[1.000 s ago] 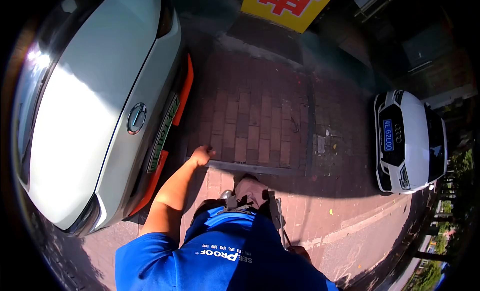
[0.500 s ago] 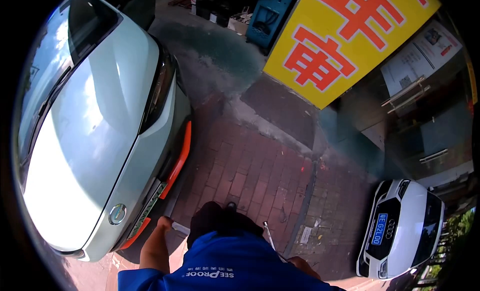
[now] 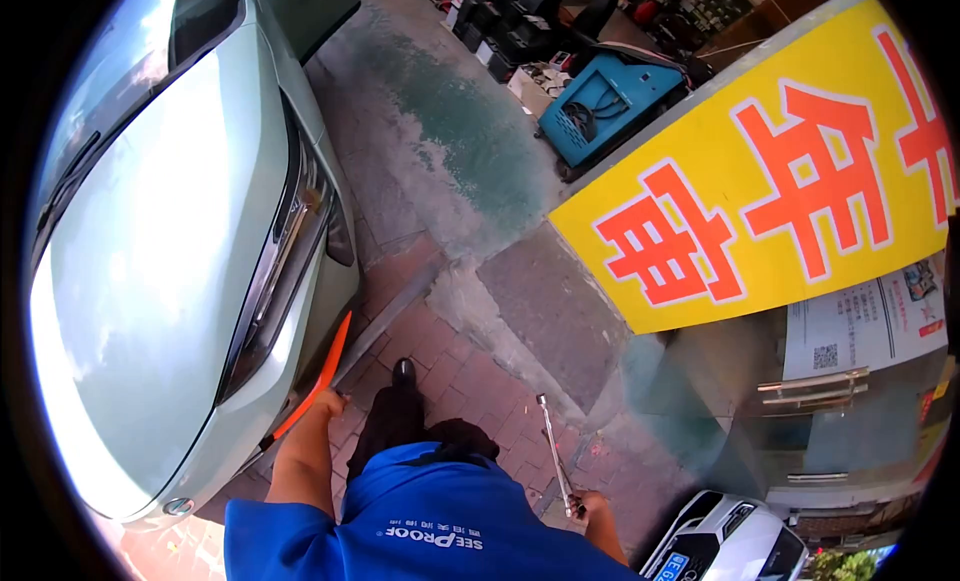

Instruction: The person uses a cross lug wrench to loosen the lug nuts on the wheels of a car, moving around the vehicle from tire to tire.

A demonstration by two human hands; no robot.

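My left hand (image 3: 331, 400) hangs beside the orange-trimmed front bumper of a pale green car (image 3: 150, 271), its fingers curled in and nothing visible in them. Whether it touches the bumper I cannot tell. On the other side, my right hand (image 3: 590, 508) is closed around the lower end of a long metal wrench (image 3: 553, 443), whose head points up and away from me. Between the hands show my blue shirt, dark trousers and one black shoe (image 3: 404, 373) on the brick paving.
A yellow sign (image 3: 740, 191) with red characters stands at the right, by glass doors with metal handles (image 3: 815, 386). Behind it are a blue machine (image 3: 605, 106) and piled dark boxes (image 3: 500, 31). A white car (image 3: 730, 541) is at the lower right. A grey strip crosses the paving.
The view has swung up and right toward the sign and shop. More of the wrench and my right hand now show. The white car has shifted down to the frame's lower edge.
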